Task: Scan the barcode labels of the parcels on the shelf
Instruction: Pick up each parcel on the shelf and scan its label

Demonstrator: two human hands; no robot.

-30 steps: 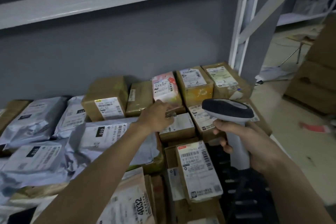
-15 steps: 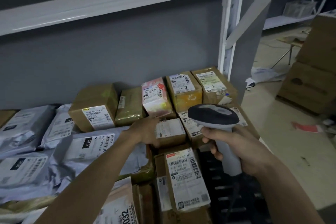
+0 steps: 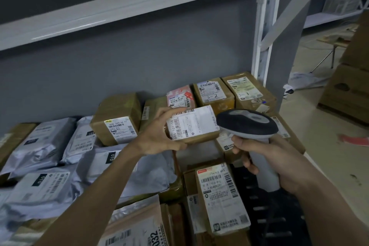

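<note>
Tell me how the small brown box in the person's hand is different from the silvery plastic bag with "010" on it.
The small brown cardboard box is stiff and square-edged; the silvery plastic mailer bag is soft and crumpled. The left hand holds the box up, near the grey barcode scanner; the bag lies on the pile. Both carry white barcode labels.

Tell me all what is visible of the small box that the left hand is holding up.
The small box is brown cardboard, low and rectangular, and a white shipping label with barcodes and printed text covers nearly all of its top face. It is lifted clear of the other parcels and tilted, label toward the camera. The left hand grips its left end, fingers over the top edge and thumb beneath. The scanner, held by the right hand, sits right beside its right end; whether they touch cannot be told.
</note>
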